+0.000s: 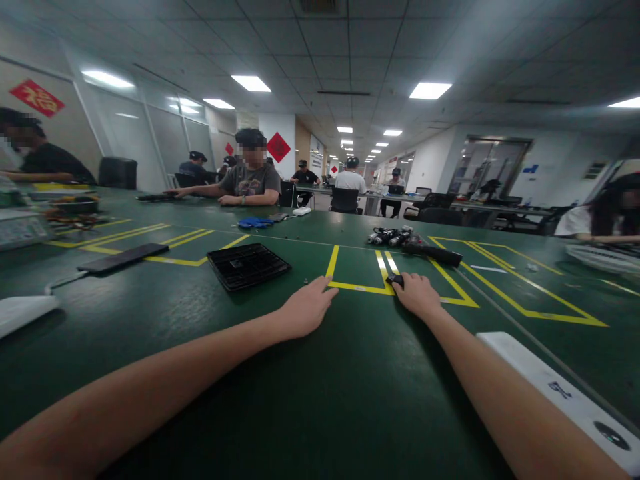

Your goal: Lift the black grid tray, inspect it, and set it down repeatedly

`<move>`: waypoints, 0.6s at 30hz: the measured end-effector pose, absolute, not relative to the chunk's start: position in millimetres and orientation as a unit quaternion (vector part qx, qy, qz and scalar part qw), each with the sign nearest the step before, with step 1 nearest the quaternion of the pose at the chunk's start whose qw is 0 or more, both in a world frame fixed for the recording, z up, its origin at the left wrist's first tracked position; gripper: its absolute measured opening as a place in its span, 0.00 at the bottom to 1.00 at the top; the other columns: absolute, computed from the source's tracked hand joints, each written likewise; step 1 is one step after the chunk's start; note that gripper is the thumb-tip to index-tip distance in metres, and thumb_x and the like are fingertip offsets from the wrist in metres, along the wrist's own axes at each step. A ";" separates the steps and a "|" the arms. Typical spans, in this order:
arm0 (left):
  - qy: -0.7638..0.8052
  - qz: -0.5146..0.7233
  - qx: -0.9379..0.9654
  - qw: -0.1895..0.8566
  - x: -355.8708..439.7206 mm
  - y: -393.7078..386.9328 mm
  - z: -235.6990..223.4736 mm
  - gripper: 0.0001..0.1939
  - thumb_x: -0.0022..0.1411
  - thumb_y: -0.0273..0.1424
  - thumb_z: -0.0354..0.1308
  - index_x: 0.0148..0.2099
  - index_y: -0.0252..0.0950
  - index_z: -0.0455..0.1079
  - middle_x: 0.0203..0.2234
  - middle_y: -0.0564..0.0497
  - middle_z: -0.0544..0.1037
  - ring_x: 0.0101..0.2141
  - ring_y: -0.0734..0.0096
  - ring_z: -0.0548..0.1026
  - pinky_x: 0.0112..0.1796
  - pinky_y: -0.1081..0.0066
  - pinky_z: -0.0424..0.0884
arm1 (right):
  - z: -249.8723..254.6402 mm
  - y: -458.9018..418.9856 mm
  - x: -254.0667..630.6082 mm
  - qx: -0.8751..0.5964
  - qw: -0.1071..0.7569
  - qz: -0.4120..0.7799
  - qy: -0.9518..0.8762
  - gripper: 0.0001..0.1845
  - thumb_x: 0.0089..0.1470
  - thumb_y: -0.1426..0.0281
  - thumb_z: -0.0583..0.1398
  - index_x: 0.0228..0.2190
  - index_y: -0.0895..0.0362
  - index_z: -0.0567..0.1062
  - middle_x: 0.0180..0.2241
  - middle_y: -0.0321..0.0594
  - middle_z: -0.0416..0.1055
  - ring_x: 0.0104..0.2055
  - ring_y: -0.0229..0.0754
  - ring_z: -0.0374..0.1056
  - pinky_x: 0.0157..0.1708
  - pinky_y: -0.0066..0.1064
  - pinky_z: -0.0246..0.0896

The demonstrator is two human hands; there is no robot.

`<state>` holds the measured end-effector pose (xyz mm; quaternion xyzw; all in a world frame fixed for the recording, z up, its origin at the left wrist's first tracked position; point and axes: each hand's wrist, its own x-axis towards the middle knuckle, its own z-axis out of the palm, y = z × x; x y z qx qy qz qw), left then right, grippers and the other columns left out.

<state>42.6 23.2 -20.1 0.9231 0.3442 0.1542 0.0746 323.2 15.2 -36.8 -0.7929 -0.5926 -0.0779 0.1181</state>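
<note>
My left hand (306,309) lies low over the green table (320,393), its fingers stretched out and holding nothing. The fingertips reach the near left corner of a yellow tape outline (360,288). Left of that hand rests a black plastic tray (249,265) with a ribbed inside. At the outline's right side, my right hand (420,295) is closed on a small black object (395,280), whose kind I cannot make out. Beyond it are a bundle of black and silver cylindrical pieces (393,236) and a long black bar-shaped piece (434,252).
A black slab with a cable (125,259) lies to the left. A white device (555,393) sits beside my right forearm. Further back are a blue item (255,223) and a co-worker (250,175) seated across the table. More tape outlines (535,280) mark the right side.
</note>
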 end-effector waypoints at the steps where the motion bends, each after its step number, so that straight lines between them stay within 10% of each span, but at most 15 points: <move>1: 0.376 0.175 0.907 0.077 42.3 32.1 -19.9 0.19 0.61 0.25 0.48 0.54 0.32 0.64 0.61 0.40 0.55 0.60 0.53 0.51 0.57 0.54 0.49 | -36.7 15.2 323.2 -0.793 0.119 -0.078 -0.593 0.24 0.55 0.59 0.45 0.45 0.61 0.67 0.47 0.54 0.66 0.49 0.57 0.59 0.43 0.42 0.57; 9: 0.480 0.243 0.829 0.152 34.5 63.0 -15.0 0.12 0.50 0.16 0.56 0.19 0.33 0.67 0.29 0.41 0.75 0.42 0.50 0.73 0.47 0.56 0.64 | -35.4 14.6 322.7 -0.792 0.115 -0.074 -0.594 0.24 0.55 0.60 0.45 0.46 0.61 0.67 0.47 0.54 0.66 0.49 0.57 0.59 0.42 0.42 0.57; 14: 0.541 0.316 0.751 0.210 3.9 96.7 20.9 0.04 0.57 0.25 0.57 0.35 0.33 0.72 0.33 0.47 0.74 0.39 0.62 0.73 0.41 0.64 0.70 | -34.8 14.1 322.7 -0.792 0.113 -0.075 -0.595 0.24 0.56 0.60 0.45 0.45 0.62 0.68 0.47 0.55 0.66 0.48 0.57 0.60 0.42 0.41 0.57; 18: 0.620 0.345 0.671 0.214 -51.2 126.7 48.7 0.16 0.63 0.34 0.53 0.51 0.33 0.63 0.46 0.45 0.69 0.42 0.64 0.71 0.40 0.59 0.70 | -35.3 13.8 322.6 -0.792 0.118 -0.078 -0.593 0.24 0.56 0.60 0.45 0.45 0.63 0.68 0.46 0.55 0.66 0.48 0.57 0.60 0.42 0.42 0.57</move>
